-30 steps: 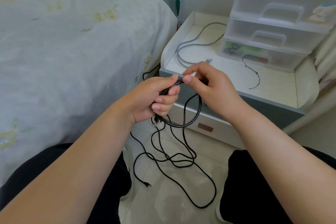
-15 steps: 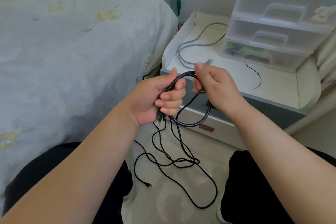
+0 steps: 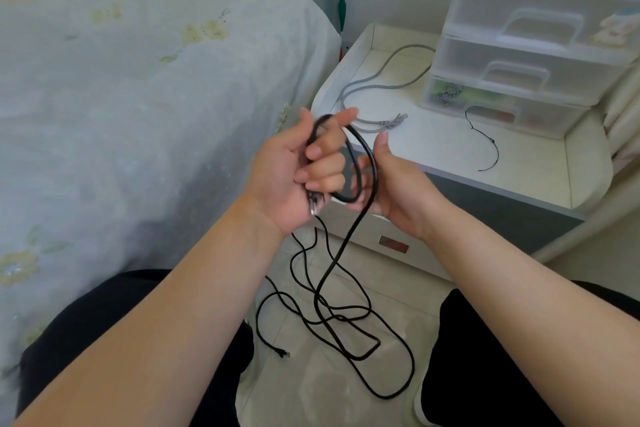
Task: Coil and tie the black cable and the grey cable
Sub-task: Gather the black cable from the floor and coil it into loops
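Left hand (image 3: 294, 170) is gripping the black cable (image 3: 360, 163) loops; right hand (image 3: 398, 184), half-open, is feeding slack (keep loops even). Grey cable (image 3: 381, 83) is lying beyond both hands.

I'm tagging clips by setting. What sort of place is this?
Most likely a bedroom: a bed with a floral sheet, a bedside cabinet next to it, and plastic drawers on top.

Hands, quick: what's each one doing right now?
Left hand: closed around a loop of the black cable.
Right hand: open, palm beside the loop.
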`<state>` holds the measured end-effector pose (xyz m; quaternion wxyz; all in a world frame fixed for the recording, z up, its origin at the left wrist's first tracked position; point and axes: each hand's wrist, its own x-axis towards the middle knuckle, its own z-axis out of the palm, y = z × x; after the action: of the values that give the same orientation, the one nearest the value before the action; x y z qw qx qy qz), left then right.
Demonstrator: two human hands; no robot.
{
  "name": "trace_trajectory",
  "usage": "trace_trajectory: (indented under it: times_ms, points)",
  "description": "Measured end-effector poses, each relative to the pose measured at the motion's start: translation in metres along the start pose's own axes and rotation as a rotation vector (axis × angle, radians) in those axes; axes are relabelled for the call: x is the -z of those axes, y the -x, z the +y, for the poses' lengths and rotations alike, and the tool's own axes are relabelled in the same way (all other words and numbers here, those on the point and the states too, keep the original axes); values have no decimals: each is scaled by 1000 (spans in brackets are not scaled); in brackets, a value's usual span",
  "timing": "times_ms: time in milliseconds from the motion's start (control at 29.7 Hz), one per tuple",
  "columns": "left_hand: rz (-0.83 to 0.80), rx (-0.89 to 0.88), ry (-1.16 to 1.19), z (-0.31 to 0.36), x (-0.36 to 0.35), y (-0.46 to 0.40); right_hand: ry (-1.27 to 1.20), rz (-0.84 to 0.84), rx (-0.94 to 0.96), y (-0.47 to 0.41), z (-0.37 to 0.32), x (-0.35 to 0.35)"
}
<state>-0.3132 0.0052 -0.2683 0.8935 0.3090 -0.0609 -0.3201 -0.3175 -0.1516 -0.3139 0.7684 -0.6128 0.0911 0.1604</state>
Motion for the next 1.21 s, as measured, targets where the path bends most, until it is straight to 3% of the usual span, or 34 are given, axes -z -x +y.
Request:
trace_trajectory:
  times_ms: [202, 269, 336, 437, 504, 605, 841, 941, 1210]
  points:
    - [303, -361, 202, 28, 14, -7, 169, -213, -235, 1, 27, 1]
    - [396, -467, 267, 42, 22, -8, 403, -142, -177, 7, 41, -3]
    - [464, -503, 294, 52, 29, -8, 828, -21, -35, 16, 48, -6]
    - [516, -402, 56, 44, 27, -9, 1468, 9, 223, 34, 47, -9]
    - [527, -300, -339, 31, 23, -11, 1572, -21, 310, 43, 41, -11]
    - [464, -195, -830, 18, 18, -11, 1540, -43, 515, 50, 26, -7]
    - [265, 18, -956, -5, 17, -11, 1267, -146, 667, 48, -11, -1]
    - [181, 127, -859, -8, 15, -12, 1119, -51, 631, 44, -24, 1]
    - [-134, 374, -273, -7, 18, -14, 825, 239, 530, 19, -33, 10]
